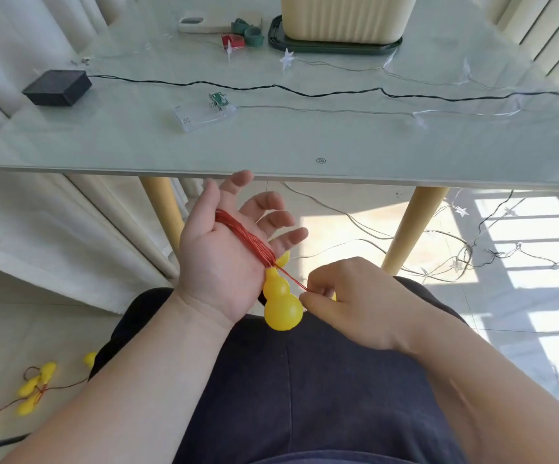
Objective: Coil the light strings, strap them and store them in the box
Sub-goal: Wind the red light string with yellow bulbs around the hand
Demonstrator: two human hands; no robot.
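Note:
A red light string (244, 234) lies wound in several turns across the palm of my left hand (224, 252), whose fingers are spread and relaxed, palm up above my lap. A yellow gourd lamp (281, 303) hangs from the coil at the hand's edge. My right hand (341, 303) pinches the red wire just right of the gourd. More yellow gourd lamps (33, 390) of the same string trail on the floor at lower left. The cream storage box (345, 18) stands on a dark green lid (331, 46) at the far side of the table.
On the glass table (271, 142) lie a black battery box (57, 87) with a dark wire, a clear battery case (204, 113) with a star light string, green and red straps (248, 33) and a phone (201, 25). Star strings tangle on the floor at right.

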